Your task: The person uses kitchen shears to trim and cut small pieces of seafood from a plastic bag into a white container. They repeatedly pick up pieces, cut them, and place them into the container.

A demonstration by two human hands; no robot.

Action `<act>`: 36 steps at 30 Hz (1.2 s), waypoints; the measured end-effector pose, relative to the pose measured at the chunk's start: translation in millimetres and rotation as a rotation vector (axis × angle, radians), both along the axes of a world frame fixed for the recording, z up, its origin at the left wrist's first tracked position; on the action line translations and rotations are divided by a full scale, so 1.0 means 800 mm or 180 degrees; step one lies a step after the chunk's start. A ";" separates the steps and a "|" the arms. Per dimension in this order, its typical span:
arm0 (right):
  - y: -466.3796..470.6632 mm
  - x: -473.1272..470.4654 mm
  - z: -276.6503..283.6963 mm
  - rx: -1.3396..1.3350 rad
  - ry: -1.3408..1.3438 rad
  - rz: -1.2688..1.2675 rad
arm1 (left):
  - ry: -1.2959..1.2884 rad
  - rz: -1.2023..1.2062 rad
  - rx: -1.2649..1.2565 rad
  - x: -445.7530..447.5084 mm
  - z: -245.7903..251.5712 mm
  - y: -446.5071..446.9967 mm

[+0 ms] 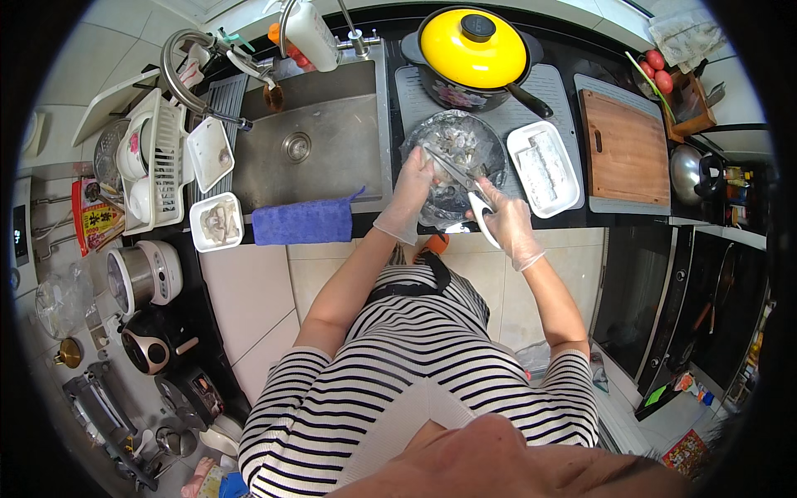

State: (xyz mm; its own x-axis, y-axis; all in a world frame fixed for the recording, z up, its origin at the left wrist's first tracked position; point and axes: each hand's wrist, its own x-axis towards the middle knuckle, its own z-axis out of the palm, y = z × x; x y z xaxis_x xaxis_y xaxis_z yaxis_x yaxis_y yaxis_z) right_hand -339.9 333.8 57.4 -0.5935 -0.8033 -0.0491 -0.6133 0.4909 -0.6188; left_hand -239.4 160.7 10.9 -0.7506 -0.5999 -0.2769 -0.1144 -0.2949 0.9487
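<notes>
My left hand (pixel 412 190), in a clear plastic glove, is over the left side of a plastic-lined bowl (pixel 492 140). Its fingers close on a small pale piece at the tips of the scissors; what the piece is, I cannot tell. My right hand (pixel 505 221), gloved too, grips white-handled kitchen scissors (pixel 457 174), whose blades point up and left across the bowl. Small greyish, shiny pieces, seemingly seafood, lie in the bowl (pixel 457 146). Right of it stands a white tray (pixel 571 198) with silvery fish pieces (pixel 543 168).
Behind the bowl stands a pot with a yellow lid (pixel 473 50), its handle reaching right. A sink (pixel 324 149) with a faucet lies left, a blue cloth (pixel 302 219) on its front edge. A white container (pixel 216 246) holds pale pieces. Farther right lies a wooden cutting board (pixel 629 149).
</notes>
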 end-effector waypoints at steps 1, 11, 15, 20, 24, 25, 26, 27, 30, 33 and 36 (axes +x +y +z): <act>0.001 0.001 -0.002 0.0035 -0.0005 -0.0029 | -0.0015 -0.0003 -0.0014 0.000 -0.001 0.001; 0.013 0.009 -0.003 -0.0135 -0.0441 -0.0154 | 0.0124 -0.0024 0.0413 -0.005 -0.002 0.008; 0.009 0.018 0.008 -0.0083 -0.0489 -0.0306 | -0.0100 -0.0123 0.0166 -0.007 -0.008 0.016; 0.011 0.020 0.009 0.0033 -0.0793 -0.0388 | 0.0010 -0.0074 -0.0003 -0.009 -0.013 0.027; 0.017 0.013 -0.001 -0.0405 -0.1499 -0.0484 | -0.0106 -0.0267 0.0218 -0.011 -0.012 0.033; 0.019 0.008 -0.003 -0.0149 -0.1220 -0.0529 | -0.0120 -0.0400 0.0371 -0.009 -0.009 0.026; 0.022 -0.001 -0.003 0.0171 -0.0980 -0.0614 | -0.0187 -0.0491 0.0506 -0.005 -0.005 0.020; 0.025 -0.010 -0.002 0.0482 -0.0734 -0.0695 | 0.0096 -0.0434 0.0807 -0.003 -0.001 0.017; 0.032 -0.039 0.004 0.0170 0.0533 -0.0307 | 0.0747 -0.0273 0.1493 0.009 0.016 0.004; 0.022 -0.065 0.002 -0.0323 0.0722 0.0055 | 0.0847 -0.0378 0.1762 0.020 0.035 -0.009; 0.000 -0.084 -0.007 -0.0182 0.0898 0.0314 | 0.0921 -0.0381 0.1828 0.024 0.047 -0.013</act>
